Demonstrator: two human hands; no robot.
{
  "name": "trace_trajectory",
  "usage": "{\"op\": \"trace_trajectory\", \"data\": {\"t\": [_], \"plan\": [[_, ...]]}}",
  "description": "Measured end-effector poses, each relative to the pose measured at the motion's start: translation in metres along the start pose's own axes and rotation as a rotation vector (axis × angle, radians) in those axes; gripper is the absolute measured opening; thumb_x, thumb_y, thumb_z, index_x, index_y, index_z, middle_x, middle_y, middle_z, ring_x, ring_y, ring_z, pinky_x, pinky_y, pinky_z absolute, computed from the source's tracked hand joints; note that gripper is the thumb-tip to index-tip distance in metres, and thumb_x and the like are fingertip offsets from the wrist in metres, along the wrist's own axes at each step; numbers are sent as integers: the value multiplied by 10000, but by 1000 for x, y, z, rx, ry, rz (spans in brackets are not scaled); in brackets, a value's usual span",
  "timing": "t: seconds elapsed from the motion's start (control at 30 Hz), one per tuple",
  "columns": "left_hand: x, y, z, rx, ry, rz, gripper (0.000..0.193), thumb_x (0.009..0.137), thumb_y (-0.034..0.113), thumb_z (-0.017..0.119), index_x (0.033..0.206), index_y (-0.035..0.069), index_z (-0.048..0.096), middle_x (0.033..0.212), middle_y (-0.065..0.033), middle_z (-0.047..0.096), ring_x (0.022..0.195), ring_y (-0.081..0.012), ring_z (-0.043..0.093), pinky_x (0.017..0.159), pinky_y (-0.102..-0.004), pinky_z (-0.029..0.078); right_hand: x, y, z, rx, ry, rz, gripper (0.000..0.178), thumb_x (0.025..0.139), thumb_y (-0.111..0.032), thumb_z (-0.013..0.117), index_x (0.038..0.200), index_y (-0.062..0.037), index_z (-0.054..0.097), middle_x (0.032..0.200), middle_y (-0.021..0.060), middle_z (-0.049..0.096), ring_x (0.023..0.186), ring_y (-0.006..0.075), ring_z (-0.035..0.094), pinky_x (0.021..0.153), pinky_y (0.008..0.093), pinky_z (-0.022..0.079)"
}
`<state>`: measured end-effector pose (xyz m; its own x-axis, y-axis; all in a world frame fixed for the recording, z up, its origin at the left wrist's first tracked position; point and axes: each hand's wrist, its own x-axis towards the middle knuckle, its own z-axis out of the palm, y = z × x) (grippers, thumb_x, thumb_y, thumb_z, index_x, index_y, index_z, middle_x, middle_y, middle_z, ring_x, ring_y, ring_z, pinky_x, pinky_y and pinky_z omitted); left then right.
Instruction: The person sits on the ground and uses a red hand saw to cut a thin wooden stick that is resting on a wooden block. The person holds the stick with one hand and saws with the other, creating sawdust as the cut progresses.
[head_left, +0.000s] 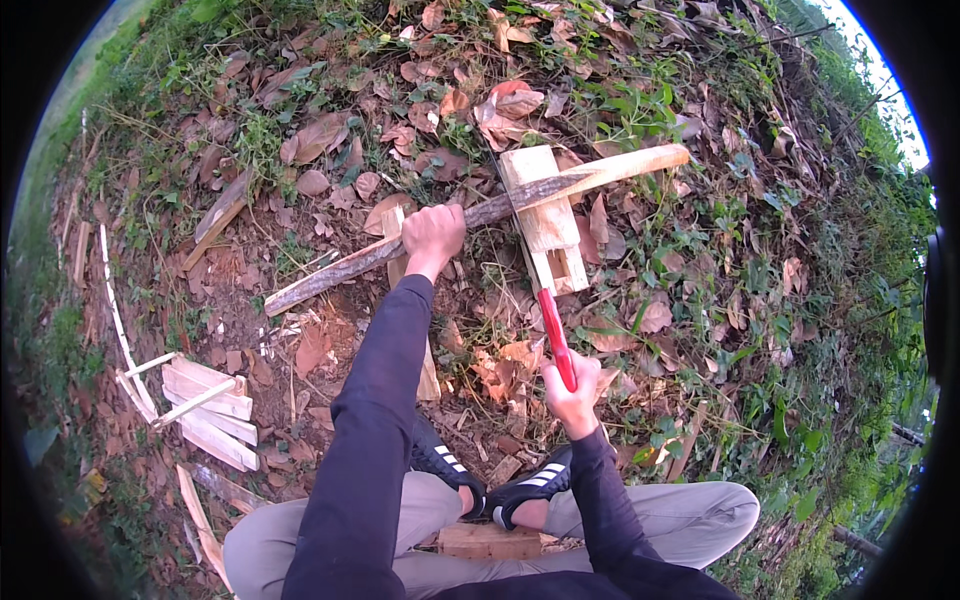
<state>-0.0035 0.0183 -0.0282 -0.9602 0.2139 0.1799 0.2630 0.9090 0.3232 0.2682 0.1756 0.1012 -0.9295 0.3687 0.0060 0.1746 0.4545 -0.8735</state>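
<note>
My left hand (433,238) is wrapped round a long piece of split wood (340,277), partly covered in bark. Its pale, stripped end (640,163) reaches to the right over a squared wooden block (545,228). In my right hand (572,395) is the red handle (553,335) of a hand saw. The saw's thin blade shows almost edge-on and crosses the split wood beside the block's left side. Its teeth cannot be made out. The block has a notch at its near end, and it lies on the leafy ground.
Another wooden strip (428,370) lies beneath my left forearm. At the left, pale split boards (215,405) are stacked near thin sticks (140,395). A split log (218,220) rests farther back. Between my knees, near my shoes (535,488), is a wooden piece (490,541). Dry leaves and weeds cover the slope.
</note>
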Motion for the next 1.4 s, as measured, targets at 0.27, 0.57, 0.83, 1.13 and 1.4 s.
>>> {"op": "trace_trajectory", "data": {"t": [0.27,0.57,0.83,1.13,1.4], "plan": [[-7,23,-14,-28,-180,-157,537,938,330,379,685,16,733,705,-242,680,671,-411,690,676,-515,537,-4,8,-5,79,-28,33,186,767,-80,627,616,-21,536,480,44,441,408,143,461,448,315,357],[-3,27,-20,-81,-107,-5,525,955,307,395,664,19,724,685,-223,682,600,-397,676,612,-483,540,8,-8,-12,104,-39,109,256,795,-92,658,605,-34,496,475,35,431,403,138,435,455,314,349],[0,28,-20,-83,-255,-75,531,941,330,392,699,2,733,732,-245,687,702,-404,699,696,-486,548,-9,-2,-11,15,-13,46,186,792,-84,661,660,-51,535,493,25,415,412,144,433,464,318,343],[-2,23,-15,-89,-244,-79,531,927,323,380,713,-10,733,727,-259,684,692,-417,698,687,-491,556,8,-38,0,32,28,59,164,762,-66,633,640,-18,534,493,57,476,405,159,479,455,331,364],[3,26,-12,-51,-123,-55,529,935,328,383,683,27,738,699,-236,684,672,-405,699,657,-492,562,-67,-20,-54,0,-93,84,170,751,-73,619,602,-31,546,458,50,471,389,130,506,427,325,382]]}}
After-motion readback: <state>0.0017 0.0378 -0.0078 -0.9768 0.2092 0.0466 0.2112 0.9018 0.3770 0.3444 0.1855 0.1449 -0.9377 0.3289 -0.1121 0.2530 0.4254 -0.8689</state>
